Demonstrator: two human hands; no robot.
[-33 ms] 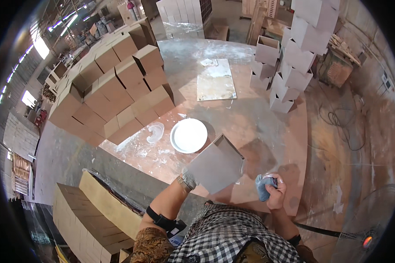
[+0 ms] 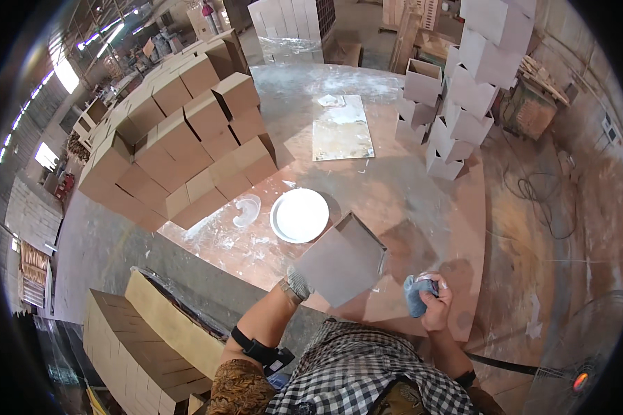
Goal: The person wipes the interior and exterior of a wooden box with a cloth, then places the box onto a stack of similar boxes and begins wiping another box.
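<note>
Bright daylight from upper-left windows (image 2: 57,69); soft shadows; strong fisheye bend, dark rim.

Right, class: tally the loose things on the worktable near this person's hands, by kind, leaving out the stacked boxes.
Square grey open box, held up by the left hand: 1
Blue cloth, bunched in the right hand: 1
Round white plate: 1
Flat pale rectangular board: 1
Total: 4
</note>
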